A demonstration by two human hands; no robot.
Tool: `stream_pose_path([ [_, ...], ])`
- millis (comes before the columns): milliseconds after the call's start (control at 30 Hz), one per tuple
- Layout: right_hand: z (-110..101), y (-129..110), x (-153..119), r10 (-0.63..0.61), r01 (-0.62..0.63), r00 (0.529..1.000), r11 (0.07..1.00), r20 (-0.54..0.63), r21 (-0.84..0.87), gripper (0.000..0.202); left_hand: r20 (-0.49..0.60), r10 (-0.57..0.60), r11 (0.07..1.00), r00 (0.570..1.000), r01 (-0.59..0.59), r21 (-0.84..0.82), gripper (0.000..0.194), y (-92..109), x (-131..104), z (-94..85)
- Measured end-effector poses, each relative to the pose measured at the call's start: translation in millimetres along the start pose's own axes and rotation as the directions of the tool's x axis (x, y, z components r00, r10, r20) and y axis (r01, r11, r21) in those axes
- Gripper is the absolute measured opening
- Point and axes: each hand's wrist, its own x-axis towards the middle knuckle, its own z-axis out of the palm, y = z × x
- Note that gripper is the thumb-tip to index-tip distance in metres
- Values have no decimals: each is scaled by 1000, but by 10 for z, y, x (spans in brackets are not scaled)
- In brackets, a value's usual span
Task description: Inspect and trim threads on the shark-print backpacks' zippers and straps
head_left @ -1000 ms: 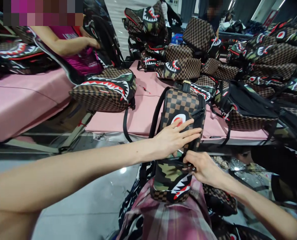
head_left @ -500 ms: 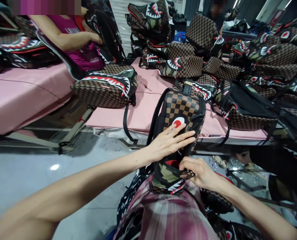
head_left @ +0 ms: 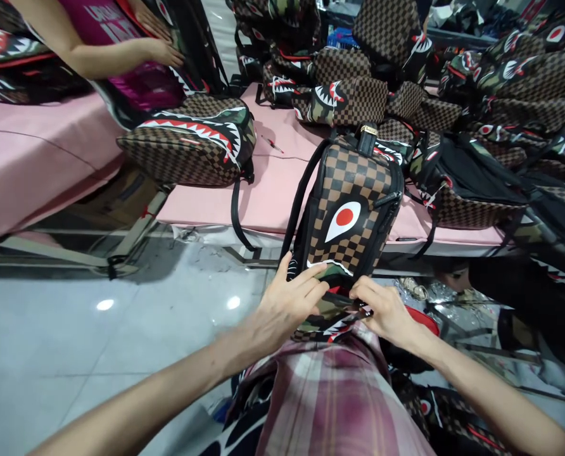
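Note:
A brown-and-black checkered backpack (head_left: 353, 174) leans upright between my lap and the table edge. Its front has a white-and-red eye patch and a camouflage pocket with shark teeth, and the pocket gapes a little, showing red inside. My left hand (head_left: 294, 297) grips the bag's left side low down, thumb at the side and fingers over the front. At the pocket's right edge, the fingers of my right hand (head_left: 382, 307) are pinched together on the bag, beside a small dark shiny piece that I cannot make out.
Another checkered shark-mouth backpack (head_left: 187, 142) lies on the pink-covered table (head_left: 206, 209). To the right, a backpack (head_left: 477, 183) rests back panel up, and more bags are piled behind. A co-worker's hand (head_left: 163, 52) touches a bag at the upper left. Bags also lie below my right arm.
My left hand has moved from flat across the eye patch down to the bag's lower left side, uncovering the patch. My right hand stays at the pocket edge. The view has tilted down.

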Motion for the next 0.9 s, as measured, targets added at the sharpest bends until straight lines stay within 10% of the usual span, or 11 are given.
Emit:
stream_pose_path([
  [267,436,71,-114,-293,222,941,912,-169,-344,22,-146,4,991,989,-23,-130,28,-48,-243,475],
  [467,730,273,-320,-221,174,957,955,-188,-239,17,-9,-166,907,986,150,-394,22,-90,-372,701],
  [900,524,125,-213,-301,215,926,916,-228,-338,21,-139,-137,943,981,87,-321,21,-115,-434,760],
])
